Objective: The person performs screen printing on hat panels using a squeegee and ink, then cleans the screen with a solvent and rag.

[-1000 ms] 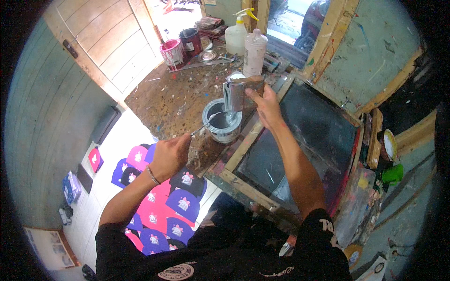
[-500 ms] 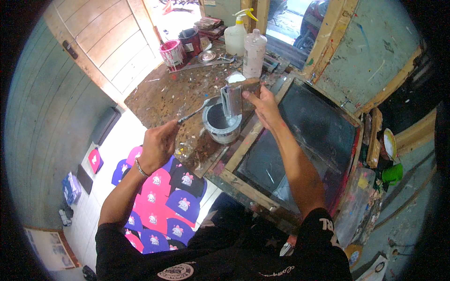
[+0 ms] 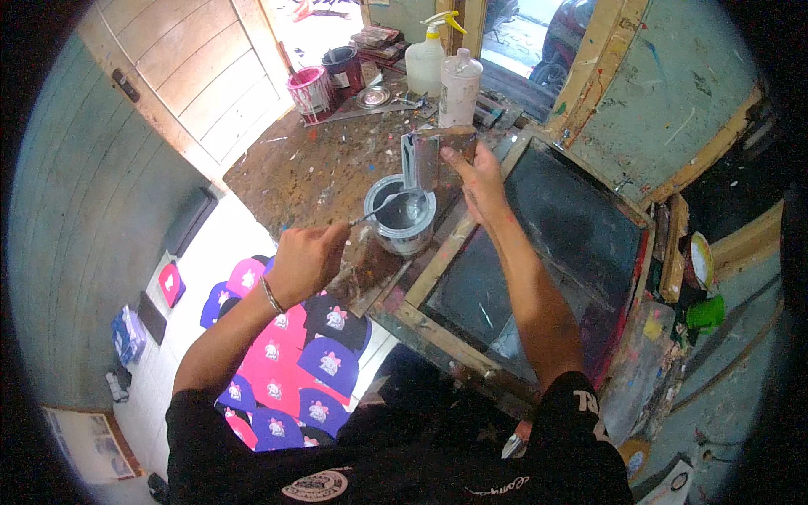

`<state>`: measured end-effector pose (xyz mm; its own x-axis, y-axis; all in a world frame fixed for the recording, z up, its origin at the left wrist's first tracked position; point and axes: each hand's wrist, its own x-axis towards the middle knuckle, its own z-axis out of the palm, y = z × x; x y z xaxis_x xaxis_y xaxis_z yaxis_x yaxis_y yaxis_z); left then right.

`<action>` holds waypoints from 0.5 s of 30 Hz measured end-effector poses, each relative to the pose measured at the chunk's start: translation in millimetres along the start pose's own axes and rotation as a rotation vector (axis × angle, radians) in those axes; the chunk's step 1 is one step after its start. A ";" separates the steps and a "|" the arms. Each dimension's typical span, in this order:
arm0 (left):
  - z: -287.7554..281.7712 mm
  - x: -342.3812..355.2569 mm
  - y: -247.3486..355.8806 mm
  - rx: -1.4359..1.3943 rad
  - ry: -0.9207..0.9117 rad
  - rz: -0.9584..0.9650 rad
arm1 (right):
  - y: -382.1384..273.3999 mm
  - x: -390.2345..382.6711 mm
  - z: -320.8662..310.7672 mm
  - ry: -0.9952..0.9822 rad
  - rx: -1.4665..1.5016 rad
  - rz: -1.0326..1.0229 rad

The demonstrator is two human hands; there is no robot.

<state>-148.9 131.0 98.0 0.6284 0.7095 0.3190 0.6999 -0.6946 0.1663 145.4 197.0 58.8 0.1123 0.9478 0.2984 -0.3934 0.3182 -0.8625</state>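
One round plastic-looking tub (image 3: pixel 402 245), its walls smeared with grey, sits before us near the edge of the table, its mouth ringed by a thick, glossy rim. A thin metal spoon (image 3: pixel 380 208) slants into that mouth, its oval bowl coated in wet grey; our left hand (image 3: pixel 309 263) is closed around its handle. Our right hand (image 3: pixel 482 181) is clamped on a flat tool (image 3: pixel 423 162) — silvery and ridged on its face, rough and brown along the top — held upright over the tub's far rim. Whether spoon and tool touch, we cannot tell.

Beside the tub, to our right, lies a wooden frame (image 3: pixel 444 334) stretched with a dark, smooth sheet (image 3: pixel 581 219). The tabletop (image 3: pixel 286 181) is grainy brown, flecked with paint. Farther back we see a pink-dripped can (image 3: pixel 310 94), a round metal lid (image 3: pixel 372 98), a pale bottle (image 3: pixel 459 88) and a cloudy spray bottle (image 3: pixel 423 67). Below the table's edge, curved pink, purple and black pieces (image 3: pixel 328 362) overlap, each printed with a pale figure.
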 end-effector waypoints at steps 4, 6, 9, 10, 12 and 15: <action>1.0 25.5 -6.3 0.073 -0.083 -0.075 | -13.7 2.3 -3.1 -0.018 -0.287 0.007; 2.6 38.1 -11.5 0.035 -0.046 -0.083 | -18.9 -1.0 7.9 0.019 -0.367 -0.067; 3.2 57.9 -13.4 -0.033 -0.010 -0.064 | -16.9 -1.2 4.4 0.001 -0.501 -0.098; 2.9 62.0 -14.2 -0.054 -0.004 -0.064 | -17.4 -2.0 5.0 -0.004 -0.503 -0.101; 0.4 66.0 -14.5 -0.066 0.020 -0.078 | -18.1 -5.5 6.4 0.085 -0.687 -0.052; -6.3 61.3 -17.6 -0.083 0.087 -0.074 | -21.9 -10.4 15.8 0.111 -0.814 0.012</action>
<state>-124.9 186.0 120.4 0.5415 0.7489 0.3821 0.7107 -0.6505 0.2678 138.4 179.8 81.1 0.2190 0.9340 0.2822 0.3849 0.1831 -0.9046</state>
